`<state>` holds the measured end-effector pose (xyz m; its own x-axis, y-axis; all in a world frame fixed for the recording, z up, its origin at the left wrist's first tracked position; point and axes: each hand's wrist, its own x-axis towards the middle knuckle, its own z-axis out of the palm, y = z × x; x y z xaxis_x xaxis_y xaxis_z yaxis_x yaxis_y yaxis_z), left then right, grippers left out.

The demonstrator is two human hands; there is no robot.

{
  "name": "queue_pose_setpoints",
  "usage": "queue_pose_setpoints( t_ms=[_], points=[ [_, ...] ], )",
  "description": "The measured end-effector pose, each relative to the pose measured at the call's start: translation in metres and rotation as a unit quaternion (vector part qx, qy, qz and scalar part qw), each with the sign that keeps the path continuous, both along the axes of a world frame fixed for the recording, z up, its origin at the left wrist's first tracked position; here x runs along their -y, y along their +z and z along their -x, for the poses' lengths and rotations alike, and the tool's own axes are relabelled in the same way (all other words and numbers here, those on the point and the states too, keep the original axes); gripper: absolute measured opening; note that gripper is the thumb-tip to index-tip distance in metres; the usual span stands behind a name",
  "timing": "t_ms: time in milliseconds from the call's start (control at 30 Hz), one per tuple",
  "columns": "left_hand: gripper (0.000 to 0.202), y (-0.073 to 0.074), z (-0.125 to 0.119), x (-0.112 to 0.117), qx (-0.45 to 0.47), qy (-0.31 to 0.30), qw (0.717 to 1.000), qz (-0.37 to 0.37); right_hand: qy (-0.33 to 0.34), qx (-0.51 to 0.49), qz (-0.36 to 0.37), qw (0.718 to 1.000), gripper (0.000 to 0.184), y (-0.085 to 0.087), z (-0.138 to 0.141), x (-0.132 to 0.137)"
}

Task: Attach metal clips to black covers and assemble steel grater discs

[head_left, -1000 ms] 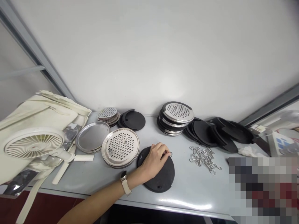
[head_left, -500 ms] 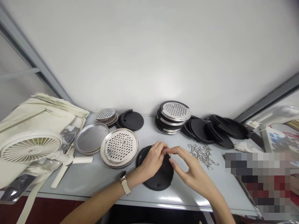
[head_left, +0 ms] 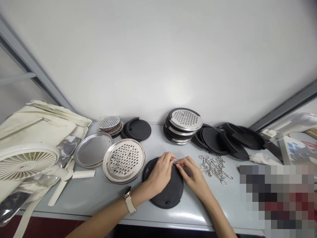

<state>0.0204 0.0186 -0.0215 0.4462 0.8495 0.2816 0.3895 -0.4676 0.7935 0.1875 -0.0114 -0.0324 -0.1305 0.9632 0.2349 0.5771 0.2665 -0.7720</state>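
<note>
A pale wall [head_left: 148,59] rises behind the grey desk [head_left: 109,203] where you work. Your left hand [head_left: 159,175] and right hand [head_left: 192,173] meet at the far right edge of a black disc [head_left: 170,191] lying flat on the desk in front of you; each seems to pinch, thumb to forefinger, the same small metal piece [head_left: 175,163]. The left forearm crosses the disc, perhaps to steady it. To your right, a loose heap of wire clips [head_left: 215,168] lies near that hand, probably for easy reach. To your left sit perforated plates [head_left: 125,162] and plain metal plates [head_left: 94,150], apparently sorted by kind. Farther back, a mixed stack [head_left: 187,119] stands beside black parts [head_left: 214,140]. At the far left, the fan [head_left: 27,165] bears a small red mark, and a box [head_left: 293,150] at the right shows blue patches; you can read no brand on either.
</note>
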Motion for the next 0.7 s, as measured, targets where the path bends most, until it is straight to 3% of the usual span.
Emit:
queue_pose_setpoints(
  t_ms=[200, 367, 700],
  points=[
    [0.011, 0.002, -0.002, 0.002, -0.024, 0.027, 0.999, -0.012, -0.016, -0.008, -0.023, 1.000, 0.015, 0.000, 0.002, 0.002],
    [0.022, 0.003, -0.003, 0.004, -0.047, 0.042, 0.998, -0.029, -0.056, 0.024, -0.034, 0.998, 0.015, -0.008, 0.000, 0.001],
    [0.014, 0.011, -0.007, 0.010, -0.209, 0.097, 0.971, -0.066, -0.035, 0.043, 0.013, 0.998, 0.015, -0.009, 0.002, 0.004]
  ],
)
